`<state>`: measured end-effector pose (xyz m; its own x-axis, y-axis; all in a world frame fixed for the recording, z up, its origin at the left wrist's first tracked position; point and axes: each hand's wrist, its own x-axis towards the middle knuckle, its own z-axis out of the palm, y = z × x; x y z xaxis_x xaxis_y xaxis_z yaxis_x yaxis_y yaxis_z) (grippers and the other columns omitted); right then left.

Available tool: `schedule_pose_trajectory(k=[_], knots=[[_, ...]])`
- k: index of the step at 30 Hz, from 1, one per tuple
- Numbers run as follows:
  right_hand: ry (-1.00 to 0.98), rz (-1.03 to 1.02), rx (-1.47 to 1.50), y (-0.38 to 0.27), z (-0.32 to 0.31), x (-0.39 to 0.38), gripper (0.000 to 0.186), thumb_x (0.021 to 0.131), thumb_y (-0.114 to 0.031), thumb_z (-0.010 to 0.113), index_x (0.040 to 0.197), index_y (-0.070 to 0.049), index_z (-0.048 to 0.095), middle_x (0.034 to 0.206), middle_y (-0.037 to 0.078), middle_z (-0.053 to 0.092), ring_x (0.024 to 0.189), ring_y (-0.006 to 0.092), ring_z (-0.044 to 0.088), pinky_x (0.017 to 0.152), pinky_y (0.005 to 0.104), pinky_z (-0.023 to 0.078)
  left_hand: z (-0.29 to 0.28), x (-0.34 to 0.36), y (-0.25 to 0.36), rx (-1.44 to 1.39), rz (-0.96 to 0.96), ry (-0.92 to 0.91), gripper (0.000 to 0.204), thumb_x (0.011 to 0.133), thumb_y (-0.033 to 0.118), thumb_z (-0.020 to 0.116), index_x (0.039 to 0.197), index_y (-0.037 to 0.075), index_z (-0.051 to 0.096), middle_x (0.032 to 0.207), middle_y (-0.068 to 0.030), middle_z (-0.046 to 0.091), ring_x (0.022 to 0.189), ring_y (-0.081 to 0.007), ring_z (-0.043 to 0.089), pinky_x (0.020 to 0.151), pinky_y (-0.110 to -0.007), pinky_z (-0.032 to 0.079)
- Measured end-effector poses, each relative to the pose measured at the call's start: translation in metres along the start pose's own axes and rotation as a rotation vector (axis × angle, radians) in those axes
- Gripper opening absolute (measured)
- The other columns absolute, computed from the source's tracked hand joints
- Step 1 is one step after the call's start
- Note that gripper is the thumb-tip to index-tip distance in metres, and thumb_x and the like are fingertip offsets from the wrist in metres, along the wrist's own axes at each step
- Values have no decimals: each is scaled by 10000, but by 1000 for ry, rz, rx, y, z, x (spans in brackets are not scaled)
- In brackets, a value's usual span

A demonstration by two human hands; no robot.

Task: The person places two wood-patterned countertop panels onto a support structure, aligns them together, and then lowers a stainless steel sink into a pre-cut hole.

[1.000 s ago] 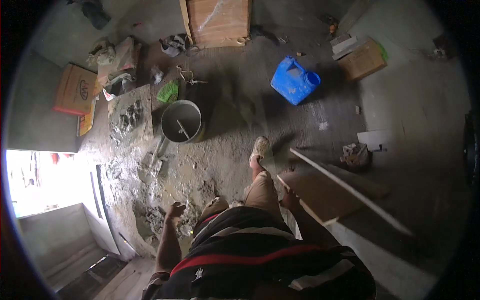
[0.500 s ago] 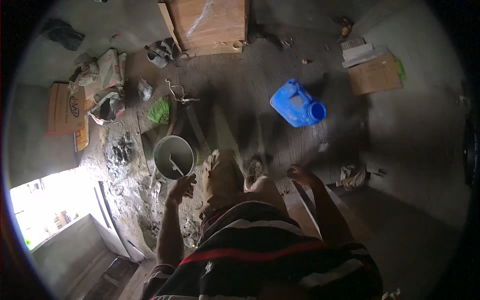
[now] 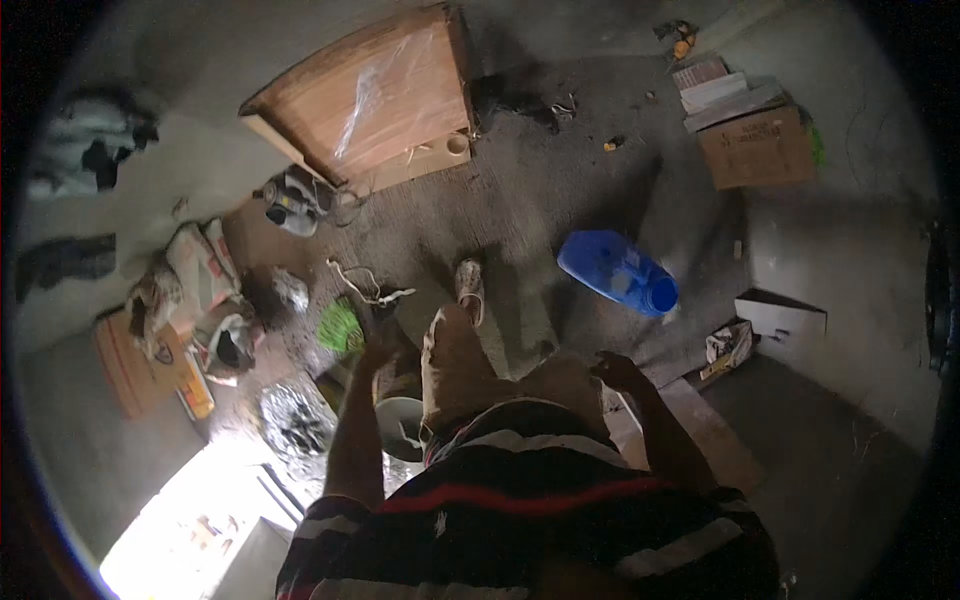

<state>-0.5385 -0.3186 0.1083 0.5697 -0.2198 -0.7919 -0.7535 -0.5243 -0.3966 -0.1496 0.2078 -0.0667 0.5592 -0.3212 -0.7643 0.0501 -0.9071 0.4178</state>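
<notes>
My left hand (image 3: 378, 358) hangs just above a round bucket (image 3: 398, 408), close to the handle end of a green broom (image 3: 340, 327); its fingers are smeared and dim. The bucket is partly hidden by my left arm and shirt, and a pale stick leans inside it. On the other side, my right hand (image 3: 618, 372) hangs beside my thigh with its fingers loosely apart, nothing visible in them. A blue plastic jug (image 3: 610, 265) lies ahead and to the right, its round opening toward me.
A wooden cabinet (image 3: 400, 95) stands at the far wall. Sacks (image 3: 195, 265) and a cardboard box (image 3: 130, 370) line the left. Another box (image 3: 765, 150) with stacked tiles sits far right. A flat board (image 3: 690, 430) lies near my right arm. Cord (image 3: 365, 285) lies ahead.
I have stepped forward and turned a little; one foot is now out ahead. The bucket has slid lower in view, beside my body. My left hand has swung forward, and both hands stay off the objects.
</notes>
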Motion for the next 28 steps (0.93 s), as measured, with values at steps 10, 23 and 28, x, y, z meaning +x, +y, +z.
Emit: schedule_pose_trajectory(k=[10, 23, 28], knots=[[-87, 265, 364, -67, -66, 48, 480, 964, -298, 670, 1392, -109, 566, 1166, 161, 719, 937, 260, 703, 796, 370, 577, -258, 155, 231, 118, 474, 315, 446, 973, 422, 640, 1147, 13, 682, 927, -208, 684, 926, -434, 636, 1000, -478, 488], [213, 318, 592, -76, -140, 112, 514, 925, -325, 718, 1360, -84, 587, 986, 124, 752, 812, 250, 717, 728, 375, 576, -172, 163, 292, 99, -192, -468, 586, 951, 542, 599, 1349, 112, 598, 1259, -166, 657, 1130, -304, 629, 966, -482, 497], [276, 417, 478, -109, -72, 121, 684, 931, -361, 736, 1509, -167, 424, 1068, 160, 757, 978, 234, 734, 923, 375, 550, -229, 274, 363, 242, -277, -616, 835, 922, 698, 559, 1495, 92, 506, 1406, -187, 594, 1256, -241, 572, 1013, -492, 463]])
